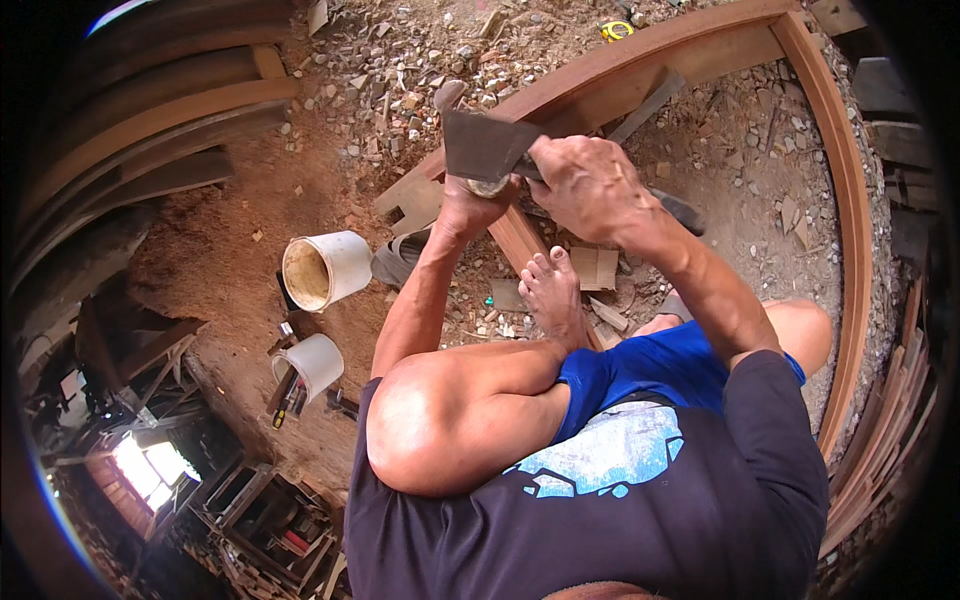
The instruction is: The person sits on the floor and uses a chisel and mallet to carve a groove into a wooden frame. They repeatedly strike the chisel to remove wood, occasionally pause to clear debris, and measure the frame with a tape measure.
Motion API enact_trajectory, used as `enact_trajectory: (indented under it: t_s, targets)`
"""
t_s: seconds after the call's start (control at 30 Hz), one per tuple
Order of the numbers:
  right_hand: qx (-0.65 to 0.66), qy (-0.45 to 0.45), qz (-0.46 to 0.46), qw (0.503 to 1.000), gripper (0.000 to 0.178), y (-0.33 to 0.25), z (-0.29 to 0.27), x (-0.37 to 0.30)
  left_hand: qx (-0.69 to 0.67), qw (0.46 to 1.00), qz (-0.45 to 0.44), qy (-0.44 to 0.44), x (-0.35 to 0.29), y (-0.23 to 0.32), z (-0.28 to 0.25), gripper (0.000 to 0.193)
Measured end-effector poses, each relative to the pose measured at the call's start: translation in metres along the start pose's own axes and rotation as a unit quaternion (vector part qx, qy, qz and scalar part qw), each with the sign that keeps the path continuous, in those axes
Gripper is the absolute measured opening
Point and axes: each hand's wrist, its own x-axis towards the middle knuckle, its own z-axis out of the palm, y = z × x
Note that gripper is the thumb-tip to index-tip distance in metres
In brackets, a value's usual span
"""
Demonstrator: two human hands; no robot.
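My right hand (592, 188) is closed round the handle of a hatchet, whose wide dark blade (485, 147) points left. The handle's dark end comes out behind my wrist. Just below the blade, my left hand (472, 208) is closed round a pale, round-ended piece (488, 187), mostly hidden by the blade and my fingers. A rounded brownish knob (450, 95) shows above the blade; whether it belongs to that piece I cannot tell. Beneath my hands a reddish wooden bar (517, 240) runs down toward my bare foot (552, 292).
A large reddish wooden frame (851, 220) curves along the far side and right. Two white buckets (347, 262) stand at left, tools beside the nearer one. A yellow tape measure (617, 31) lies on the rubble at the far side. Planks are stacked at both edges.
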Motion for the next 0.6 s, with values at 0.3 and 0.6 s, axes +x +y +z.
enact_trajectory:
  t_s: [0.3,0.6]
  targets:
    - [0.148,0.049,0.016,0.988,0.029,-0.004,-0.025,-0.003,-0.115,0.985,-0.082,0.099,-0.001,-0.022,0.000,0.042]
    - [0.047,-0.031,0.050,0.997,0.030,0.000,0.002,0.013,-0.160,0.985,-0.035,0.048,0.006,-0.029,-0.011,0.042]
